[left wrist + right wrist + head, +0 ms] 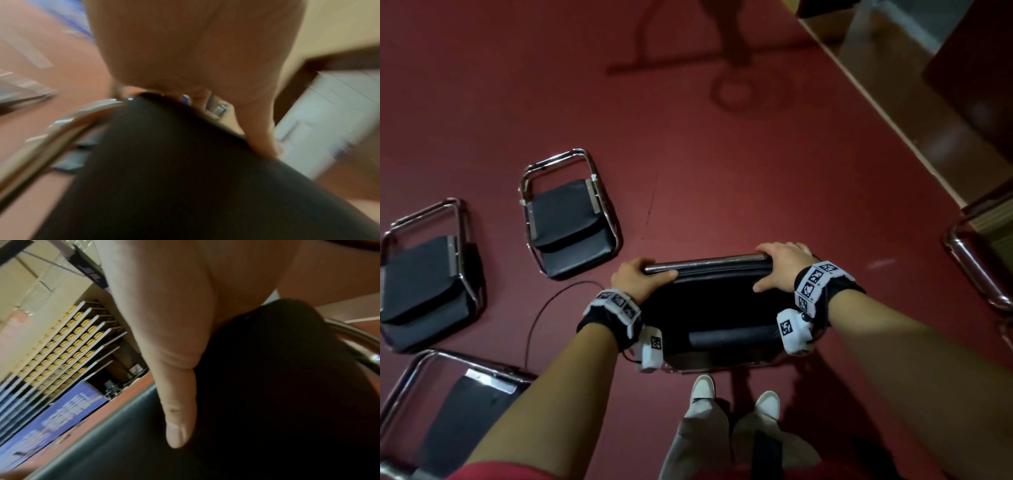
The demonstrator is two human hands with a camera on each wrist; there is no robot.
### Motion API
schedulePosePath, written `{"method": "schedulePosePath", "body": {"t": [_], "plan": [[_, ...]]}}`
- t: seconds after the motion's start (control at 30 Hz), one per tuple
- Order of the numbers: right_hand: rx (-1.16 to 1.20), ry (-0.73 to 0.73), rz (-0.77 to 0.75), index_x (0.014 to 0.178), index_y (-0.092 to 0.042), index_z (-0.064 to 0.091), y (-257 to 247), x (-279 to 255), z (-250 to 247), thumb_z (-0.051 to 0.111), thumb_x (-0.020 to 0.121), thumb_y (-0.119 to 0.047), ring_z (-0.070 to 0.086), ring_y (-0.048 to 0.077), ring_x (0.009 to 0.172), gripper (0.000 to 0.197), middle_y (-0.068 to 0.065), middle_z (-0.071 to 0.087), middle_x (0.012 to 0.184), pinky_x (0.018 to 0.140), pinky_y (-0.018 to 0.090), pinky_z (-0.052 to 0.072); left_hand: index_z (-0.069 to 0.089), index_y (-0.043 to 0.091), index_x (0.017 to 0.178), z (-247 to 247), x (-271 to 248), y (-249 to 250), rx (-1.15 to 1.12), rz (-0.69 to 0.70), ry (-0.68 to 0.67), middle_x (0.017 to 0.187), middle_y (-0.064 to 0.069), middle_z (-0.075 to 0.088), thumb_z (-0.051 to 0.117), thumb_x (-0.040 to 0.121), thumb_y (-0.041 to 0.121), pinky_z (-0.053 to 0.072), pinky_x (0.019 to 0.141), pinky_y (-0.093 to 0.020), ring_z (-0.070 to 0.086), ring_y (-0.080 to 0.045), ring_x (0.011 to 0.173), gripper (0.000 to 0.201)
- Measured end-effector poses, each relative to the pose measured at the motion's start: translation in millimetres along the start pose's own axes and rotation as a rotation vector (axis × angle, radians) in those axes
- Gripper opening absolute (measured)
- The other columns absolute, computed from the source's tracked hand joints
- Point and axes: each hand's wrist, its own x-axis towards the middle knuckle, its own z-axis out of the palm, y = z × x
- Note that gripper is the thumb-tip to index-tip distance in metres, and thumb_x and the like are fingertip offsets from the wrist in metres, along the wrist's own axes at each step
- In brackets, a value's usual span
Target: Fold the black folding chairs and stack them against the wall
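On the red floor (722,192), both hands gripping the black chair (715,301) top bar

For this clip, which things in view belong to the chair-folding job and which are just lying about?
Job:
- held chair, gripped at its top rail by left hand and right hand
- three chairs on the floor

Lying about:
- black cable
- chrome frame at the right edge

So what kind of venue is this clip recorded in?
Probably an indoor sports hall or arena. The right wrist view shows tiered rows of yellow stadium seats above a blue printed banner, and the head view shows a dark red smooth floor with black chrome-framed folding chairs lying on it.
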Motion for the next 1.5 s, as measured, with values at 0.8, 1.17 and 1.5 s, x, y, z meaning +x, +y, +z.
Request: {"method": "schedulePosePath", "body": {"t": [0.8, 1.17, 1.5], "plan": [[0.698, 0.308, 0.530, 0.140, -0.037, 0.040, 59, -15, 37, 0.087, 0.040, -0.065, 0.048, 0.024, 0.125, 0.114, -0.001, 0.043, 0.136, 0.105, 0.045, 0.045, 0.043, 0.010, 0.144, 17, 35, -10, -0.552, -0.105, 0.015, 0.127, -0.003, 0.055, 0.077, 0.086, 0.021, 0.040, 0.088, -0.021, 0.053, -0.015, 0.111, 0.068], [0.937, 0.508, 0.582, 0.123, -0.041, 0.050, 109, -87, 81, 0.088, 0.052, -0.056, 0.049, 0.019, 0.120, 0.082, -0.004, 0.048, 0.127, 0.103, 0.041, 0.046, 0.041, 0.011, 0.148, 53, 25, 36, -0.476, -0.009, -0.045, 0.140, -0.008, 0.054, 0.078, 0.085, 0.014, 0.038, 0.096, -0.024, 0.053, -0.018, 0.122, 0.073], [1.237, 0.652, 0.561, 0.111, -0.015, 0.057, 204, -181, 116, 0.080, 0.075, -0.035, 0.057, -0.006, 0.078, 0.047, -0.017, 0.059, 0.090, 0.078, 0.027, 0.046, 0.046, 0.011, 0.142, 144, -28, 117, -0.292, 0.196, -0.087, 0.130, -0.007, 0.059, 0.082, 0.082, 0.019, 0.042, 0.081, -0.014, 0.056, -0.016, 0.113, 0.071]]}}
